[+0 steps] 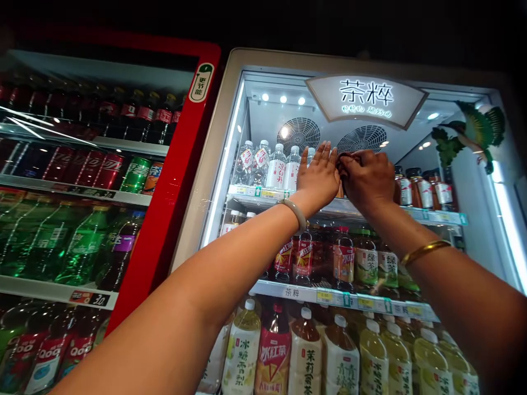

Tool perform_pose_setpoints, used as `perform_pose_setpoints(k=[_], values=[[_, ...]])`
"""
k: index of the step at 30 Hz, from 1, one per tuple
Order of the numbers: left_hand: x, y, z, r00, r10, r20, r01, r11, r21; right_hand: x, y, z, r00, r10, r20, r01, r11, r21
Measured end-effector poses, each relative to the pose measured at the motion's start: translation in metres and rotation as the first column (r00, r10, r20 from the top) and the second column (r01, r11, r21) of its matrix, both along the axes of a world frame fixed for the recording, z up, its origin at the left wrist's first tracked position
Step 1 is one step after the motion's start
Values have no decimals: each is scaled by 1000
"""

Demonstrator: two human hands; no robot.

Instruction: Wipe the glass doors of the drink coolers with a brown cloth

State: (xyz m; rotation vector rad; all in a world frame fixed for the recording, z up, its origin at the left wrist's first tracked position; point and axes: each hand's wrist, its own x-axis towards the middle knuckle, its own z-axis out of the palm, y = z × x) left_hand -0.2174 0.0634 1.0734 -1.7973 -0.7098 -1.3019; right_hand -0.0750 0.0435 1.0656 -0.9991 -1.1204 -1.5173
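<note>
Found left hand (320, 174) spread, fingers straight, grip empty, before the upper middle of the pale-framed cooler (224, 109). Found right hand (370, 178) curled close beside, below the fan-shaped sign (366, 101) at the top edge; could not tell contents. Located this cooler just right of the red-framed cooler (164, 219), with dark space (308, 22) above both. Noted clear bottles (276, 167) at the upper shelf's (426, 214) left end, amber bottles (426, 192) at the right.

Holding left forearm (242, 258) and right forearm (407, 227) slanted upward and inward, extending left hand (319, 175) flat, curling right hand (368, 178) just beside it.
</note>
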Motion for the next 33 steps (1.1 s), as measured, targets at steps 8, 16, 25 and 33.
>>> perform_pose_setpoints(k=[8, 16, 25, 33], values=[[8, 7, -3, 999, -29, 22, 28, 999, 33, 44, 9, -33, 964, 20, -267, 19, 990, 142], [8, 11, -4, 998, -56, 13, 56, 998, -16, 7, 0, -15, 982, 26, -188, -14, 998, 62], [6, 13, 0, 997, -73, -14, 72, 996, -46, -18, 11, -30, 971, -92, -221, 105, 993, 48], [17, 26, 6, 998, -67, 1, 67, 997, -35, 5, -5, -44, 878, -174, -446, 153, 985, -85]])
